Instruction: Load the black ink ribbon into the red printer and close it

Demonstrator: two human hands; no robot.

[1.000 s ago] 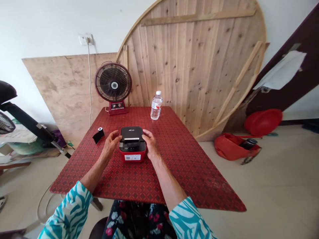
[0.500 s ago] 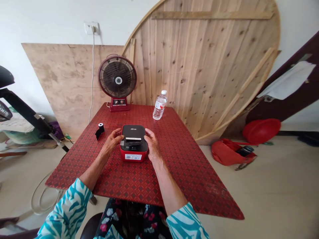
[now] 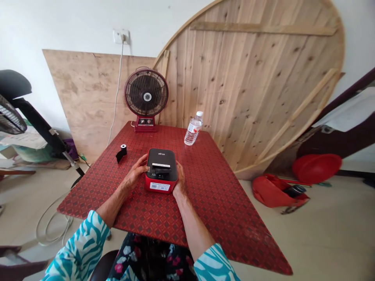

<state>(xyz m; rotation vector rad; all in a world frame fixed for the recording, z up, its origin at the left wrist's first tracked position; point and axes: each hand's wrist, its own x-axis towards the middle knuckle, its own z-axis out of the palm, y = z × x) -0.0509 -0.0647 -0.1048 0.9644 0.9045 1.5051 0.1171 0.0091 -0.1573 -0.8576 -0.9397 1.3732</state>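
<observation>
Though still at the black-topped box (image 3: 161,171), right hand (image 3: 181,180) now lower.

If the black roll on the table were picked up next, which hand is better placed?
Probably the left hand: it is at the left side of the red-and-black box, the side where the black roll lies. The right hand is at the opposite side, farther from the roll.
</observation>
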